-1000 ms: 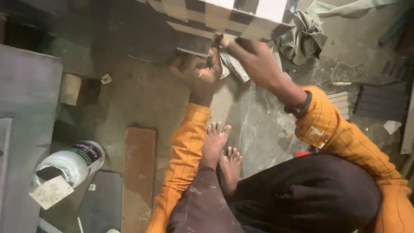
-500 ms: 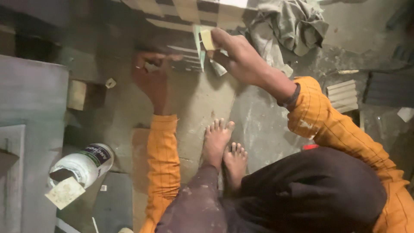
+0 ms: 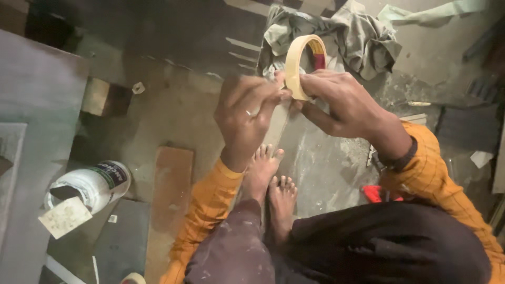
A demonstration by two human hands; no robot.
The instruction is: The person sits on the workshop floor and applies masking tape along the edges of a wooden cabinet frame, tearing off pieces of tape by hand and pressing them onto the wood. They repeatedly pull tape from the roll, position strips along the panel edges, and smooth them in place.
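Note:
A roll of cream masking tape [image 3: 300, 60] is held upright in front of me, above my bare feet [image 3: 271, 184]. My right hand [image 3: 342, 105] grips the roll from the right side. My left hand [image 3: 244, 115], with a ring on one finger, pinches at the roll's lower left edge with fingertips and thumb. A strip of tape seems to hang down from the roll between the hands. Both arms wear orange sleeves.
A crumpled grey cloth [image 3: 342, 31] lies on the dusty floor behind the roll. A white tub [image 3: 89, 184] with a card piece on it stands at the left, beside a wooden board [image 3: 165, 194]. A small wood block [image 3: 97, 97] sits further left. Something red [image 3: 376, 193] lies by my right knee.
Both hands pulled back from the checkered surface at the top and came together nearer to me. The tape roll now stands up between them, and the left hand has joined it.

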